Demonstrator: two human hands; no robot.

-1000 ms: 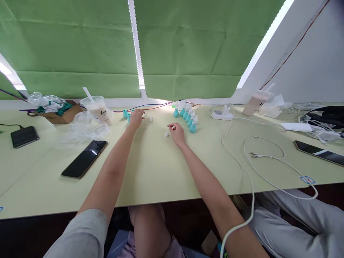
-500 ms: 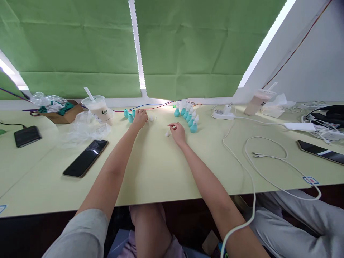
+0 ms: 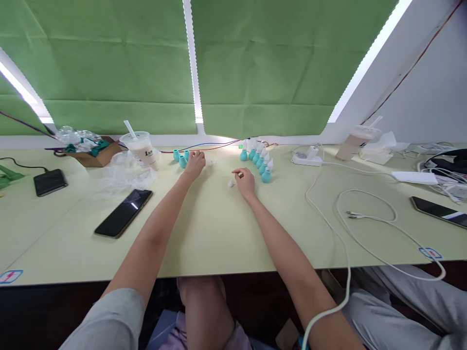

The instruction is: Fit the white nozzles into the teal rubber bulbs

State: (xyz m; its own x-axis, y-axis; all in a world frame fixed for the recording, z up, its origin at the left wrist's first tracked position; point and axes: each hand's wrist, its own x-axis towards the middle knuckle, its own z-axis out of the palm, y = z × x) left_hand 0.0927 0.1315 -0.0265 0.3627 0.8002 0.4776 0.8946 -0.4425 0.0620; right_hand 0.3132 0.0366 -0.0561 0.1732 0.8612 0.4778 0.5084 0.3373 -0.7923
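Observation:
My left hand (image 3: 196, 164) is at the back of the table, its fingers curled downward beside several small teal cups (image 3: 183, 161). Whatever its fingertips hold is hidden behind them. My right hand (image 3: 244, 183) rests lower and to the right, fingers loosely bent with a gap at the thumb and nothing visible in them. Just left of it lies a small white piece (image 3: 230, 183). More small whitish pieces (image 3: 209, 163) lie right of my left hand. Beyond my right hand stands a row of teal bulb-shaped bottles (image 3: 266, 176) with white pointed tops.
A black phone (image 3: 124, 213) and crumpled clear plastic (image 3: 122, 176) lie on the left, near a drink cup (image 3: 140, 148) and a cardboard box (image 3: 104, 154). To the right are a white power strip (image 3: 307, 159), looped white cable (image 3: 359, 237) and another phone (image 3: 440, 212). Another person's legs (image 3: 394, 306) show below.
The whole view has shifted slightly to the right and down with my head. Both hands keep nearly the same places beside the cups and the white piece.

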